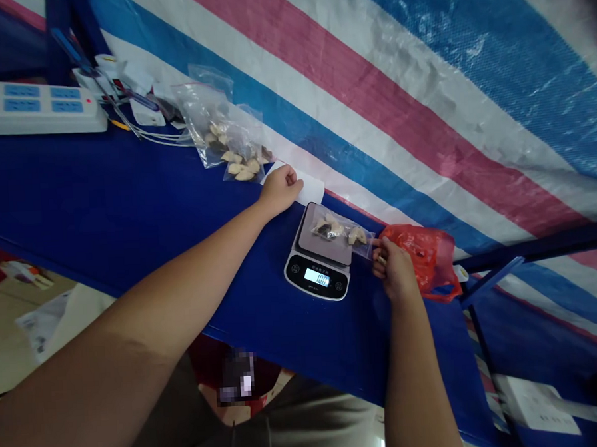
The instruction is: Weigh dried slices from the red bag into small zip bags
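Note:
A small electronic scale [318, 276] stands on the blue table, its lit display reading about 10.0. Across its pan lies a clear plastic bag [339, 227] with a few pale beige pieces and something dark inside; its right end hangs past the pan. My right hand [397, 270] is beside that end, the index fingertip at the bag's edge and the other fingers curled around a small pale piece, too small to name. My left hand [279, 190] is closed, resting over a white paper sheet [313, 188] behind the scale; whatever its fingers hold is hidden.
More clear bags of beige pieces [243, 165] lie at the back left. A white power strip [22, 108] and cables [161, 137] are farther left. At right sits a crumpled red plastic bag [423, 253]. A striped tarpaulin [350, 67] forms the wall behind the table [178, 210].

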Demonstrator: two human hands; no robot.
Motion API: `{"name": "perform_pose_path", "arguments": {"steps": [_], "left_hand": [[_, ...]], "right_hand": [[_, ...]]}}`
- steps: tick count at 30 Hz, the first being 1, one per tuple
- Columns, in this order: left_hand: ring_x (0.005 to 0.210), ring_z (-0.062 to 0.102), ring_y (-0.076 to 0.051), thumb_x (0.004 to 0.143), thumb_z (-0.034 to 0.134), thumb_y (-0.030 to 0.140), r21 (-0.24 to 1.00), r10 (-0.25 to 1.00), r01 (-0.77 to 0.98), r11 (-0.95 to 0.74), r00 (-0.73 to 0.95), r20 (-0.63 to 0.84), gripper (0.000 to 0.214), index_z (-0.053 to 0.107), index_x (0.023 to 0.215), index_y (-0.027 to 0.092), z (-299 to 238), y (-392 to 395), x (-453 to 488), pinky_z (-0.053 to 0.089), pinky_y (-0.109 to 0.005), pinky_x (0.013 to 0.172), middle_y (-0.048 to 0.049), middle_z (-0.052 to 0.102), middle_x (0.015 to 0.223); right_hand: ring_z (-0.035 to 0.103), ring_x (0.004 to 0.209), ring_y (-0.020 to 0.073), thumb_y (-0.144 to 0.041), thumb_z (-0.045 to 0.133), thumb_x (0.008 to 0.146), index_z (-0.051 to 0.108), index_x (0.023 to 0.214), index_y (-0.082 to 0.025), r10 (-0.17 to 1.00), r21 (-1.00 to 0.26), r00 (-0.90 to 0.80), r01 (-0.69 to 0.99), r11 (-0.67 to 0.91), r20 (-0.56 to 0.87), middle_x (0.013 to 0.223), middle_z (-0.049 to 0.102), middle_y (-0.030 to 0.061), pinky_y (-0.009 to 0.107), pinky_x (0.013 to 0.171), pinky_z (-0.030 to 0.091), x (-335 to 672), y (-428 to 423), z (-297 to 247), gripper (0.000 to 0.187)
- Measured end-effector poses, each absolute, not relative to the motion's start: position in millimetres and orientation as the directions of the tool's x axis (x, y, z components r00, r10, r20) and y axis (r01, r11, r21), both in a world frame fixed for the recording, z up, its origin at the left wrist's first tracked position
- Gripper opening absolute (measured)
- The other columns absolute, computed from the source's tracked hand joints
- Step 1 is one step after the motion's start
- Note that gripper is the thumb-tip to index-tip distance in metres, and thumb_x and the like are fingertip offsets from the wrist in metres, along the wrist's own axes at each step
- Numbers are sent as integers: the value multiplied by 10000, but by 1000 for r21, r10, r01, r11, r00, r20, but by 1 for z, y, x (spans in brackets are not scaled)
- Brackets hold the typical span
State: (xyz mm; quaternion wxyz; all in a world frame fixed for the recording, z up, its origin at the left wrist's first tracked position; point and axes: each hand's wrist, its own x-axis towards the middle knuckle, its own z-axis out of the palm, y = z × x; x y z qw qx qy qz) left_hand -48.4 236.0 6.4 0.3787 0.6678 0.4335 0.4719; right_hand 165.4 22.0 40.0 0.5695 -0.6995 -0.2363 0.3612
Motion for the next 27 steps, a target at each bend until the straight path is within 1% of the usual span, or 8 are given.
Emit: {"name": "perform_pose_path", "arguments": {"steps": [5, 10, 14, 15, 17, 19, 21, 27], "left_hand": [[615, 459, -141, 771, 640, 135, 920, 937, 209, -332, 185, 296, 242, 437, 667, 218, 5, 236, -48, 348, -310, 615, 32, 492, 625], [619, 466, -140, 769, 646, 133, 921, 939, 210, -328, 181, 293, 245, 439, 667, 217, 6, 236, -48, 355, -308, 623, 33, 495, 626], [616, 467, -141, 766, 646, 133, 920, 938, 212, -329, 184, 293, 243, 441, 665, 218, 6, 236, -48, 351, -309, 620, 31, 496, 625], [617, 469, -142, 764, 647, 135, 920, 938, 212, -329, 184, 293, 241, 444, 666, 218, 5, 236, -48, 350, -309, 619, 31, 497, 625], [625, 472, -144, 763, 648, 138, 920, 938, 211, -329, 183, 294, 233, 449, 671, 217, 5, 236, -48, 351, -307, 620, 30, 500, 627], [634, 475, -145, 765, 646, 139, 920, 937, 209, -330, 186, 294, 225, 455, 676, 216, 5, 236, -48, 353, -308, 626, 27, 505, 635], [638, 474, -145, 767, 644, 134, 920, 937, 208, -331, 190, 294, 224, 455, 677, 215, 5, 236, -48, 354, -311, 632, 24, 507, 643], [619, 469, -144, 771, 646, 118, 925, 941, 205, -319, 187, 283, 248, 443, 667, 217, 6, 236, -48, 352, -318, 627, 27, 499, 636]], "right_hand": [[276, 325, 35, -530, 703, 780, 676, 833, -163, 746, -967, 623, -69, -247, -235, 523, 502, -59, 178, 319, 165, 165, 22, 40, 372], [289, 336, 35, -468, 669, 811, 679, 861, -150, 740, -960, 615, -127, -249, -273, 535, 513, -61, 168, 317, 171, 166, 23, 40, 323], [359, 380, 45, -442, 693, 784, 672, 855, -166, 735, -961, 619, -167, -221, -277, 583, 544, -52, 160, 325, 195, 167, 24, 38, 286], [397, 407, 52, -422, 713, 764, 668, 847, -173, 733, -962, 624, -179, -205, -272, 607, 562, -48, 158, 333, 216, 167, 25, 38, 266], [479, 476, 66, -366, 750, 719, 661, 838, -184, 730, -964, 632, -201, -171, -261, 662, 603, -42, 158, 370, 313, 168, 26, 36, 234], [541, 540, 79, -307, 768, 674, 656, 847, -193, 728, -966, 640, -214, -141, -248, 701, 633, -44, 173, 442, 424, 168, 27, 35, 235], [579, 580, 91, -264, 765, 640, 653, 864, -199, 726, -970, 648, -216, -115, -230, 711, 647, -47, 196, 511, 488, 169, 28, 34, 259], [568, 574, 81, -267, 780, 638, 686, 864, -191, 710, -959, 653, -254, -124, -265, 750, 657, -36, 190, 498, 491, 169, 25, 37, 256]]}}
